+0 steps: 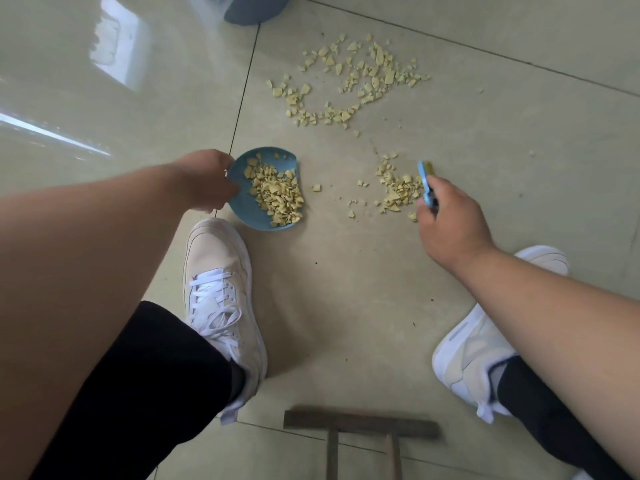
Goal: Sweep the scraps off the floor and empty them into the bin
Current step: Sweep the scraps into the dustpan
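Observation:
My left hand (207, 181) grips the rear rim of a small blue dustpan (242, 206) that rests on the tiled floor and holds a heap of pale yellow scraps (277, 192). My right hand (450, 220) is shut on a small blue brush (425, 180), its head down on the floor beside a little pile of scraps (398, 190) to the right of the pan. A wider scatter of scraps (349, 81) lies farther ahead. The blue bin (256, 8) stands at the top edge, only its base in view.
My two white sneakers, the left shoe (221, 299) and the right shoe (485, 341), flank the bare floor between them. The wooden top of a stool (360, 424) sits at the bottom edge. Dark grout lines cross the glossy tiles.

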Motion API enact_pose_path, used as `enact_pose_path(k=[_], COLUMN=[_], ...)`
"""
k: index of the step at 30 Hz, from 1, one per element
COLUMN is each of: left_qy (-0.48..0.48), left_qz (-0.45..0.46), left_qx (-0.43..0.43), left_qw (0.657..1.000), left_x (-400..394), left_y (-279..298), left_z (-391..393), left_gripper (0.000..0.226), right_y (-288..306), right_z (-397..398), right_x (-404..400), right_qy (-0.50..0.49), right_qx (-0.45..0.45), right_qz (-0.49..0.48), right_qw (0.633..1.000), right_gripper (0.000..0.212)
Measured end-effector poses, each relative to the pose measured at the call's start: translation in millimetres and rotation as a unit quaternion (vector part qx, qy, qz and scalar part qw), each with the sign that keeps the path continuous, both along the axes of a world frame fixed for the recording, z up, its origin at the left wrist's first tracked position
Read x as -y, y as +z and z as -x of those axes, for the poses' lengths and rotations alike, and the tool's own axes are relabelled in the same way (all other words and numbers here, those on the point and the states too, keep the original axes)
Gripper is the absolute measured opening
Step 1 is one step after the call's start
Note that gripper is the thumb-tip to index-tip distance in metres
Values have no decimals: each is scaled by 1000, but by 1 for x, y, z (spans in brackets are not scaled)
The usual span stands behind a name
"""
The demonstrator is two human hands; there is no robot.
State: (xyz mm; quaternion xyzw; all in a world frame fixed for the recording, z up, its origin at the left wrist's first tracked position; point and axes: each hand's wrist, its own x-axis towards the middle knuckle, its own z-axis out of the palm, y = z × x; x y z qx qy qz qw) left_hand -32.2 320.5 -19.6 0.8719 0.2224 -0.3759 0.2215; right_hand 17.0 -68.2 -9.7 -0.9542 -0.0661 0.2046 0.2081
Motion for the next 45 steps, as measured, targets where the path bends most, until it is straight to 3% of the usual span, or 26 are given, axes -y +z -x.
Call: enact_pose_path(k=[10,19,27,31,36,41,45], left_qy=[-5,-15,51,98,113,116,121], left_qz=[3,31,95,115,111,89,78], left_qx=[-43,-51,-49,-9,13,6,-19], left_qw=[999,998,993,988,987,989,989], left_x=[45,109,138,126,101,73,62], left_y=[-5,-12,-12,-8,-9,-19,-16], left_z=[-18,-28,-21,-14,-6,1,2], left_gripper=[22,14,15,18,18,16,14], right_y=[-6,-3,12,23,20,10,-1], right_z=[7,17,13,-19,-74,-84,-69], right_x=[-42,-64,-71,-62,-35,-9,-18], right_qy=[-27,20,-3,-80,-182,-142,-69], right_qx=[-5,-19,-42,-14,60,75,53], right_qz=[-63,-93,-158,-178,-122,-30,-19], right_qw=[998,995,987,981,974,987,996], right_gripper=[11,37,31,28,26,23,23])
